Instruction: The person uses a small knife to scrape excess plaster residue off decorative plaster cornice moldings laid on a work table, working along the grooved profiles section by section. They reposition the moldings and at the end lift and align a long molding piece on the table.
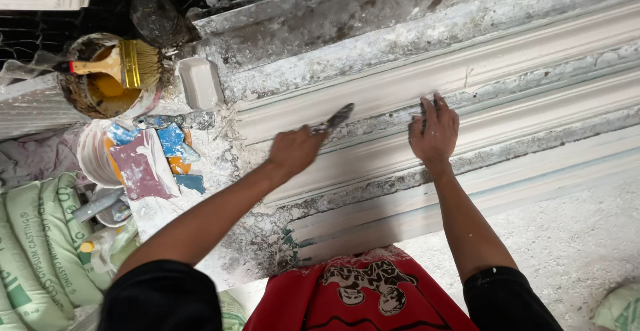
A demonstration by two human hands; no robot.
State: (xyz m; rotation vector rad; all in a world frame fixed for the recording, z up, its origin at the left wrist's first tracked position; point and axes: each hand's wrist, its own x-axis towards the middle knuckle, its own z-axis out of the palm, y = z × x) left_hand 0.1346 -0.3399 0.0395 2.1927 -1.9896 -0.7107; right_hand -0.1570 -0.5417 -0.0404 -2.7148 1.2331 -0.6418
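Observation:
A long white plaster moulding (467, 78) with several ridges lies across a plaster-crusted workbench. My left hand (293, 150) grips a small metal spatula (335, 119), its blade tip resting against a ridge of the moulding. My right hand (433, 133) lies flat on the moulding to the right, fingers spread and pressing on the same ridge. Both forearms reach up from the bottom of the view over a red garment.
At the left, a dirty bucket (83, 94) has a yellow-handled brush (123, 64) lying across it. Below it a white bowl (93, 154) holds coloured plastic scrapers (143, 164). A small white block (199, 81) sits nearby. Green sacks (33, 244) lie at the lower left.

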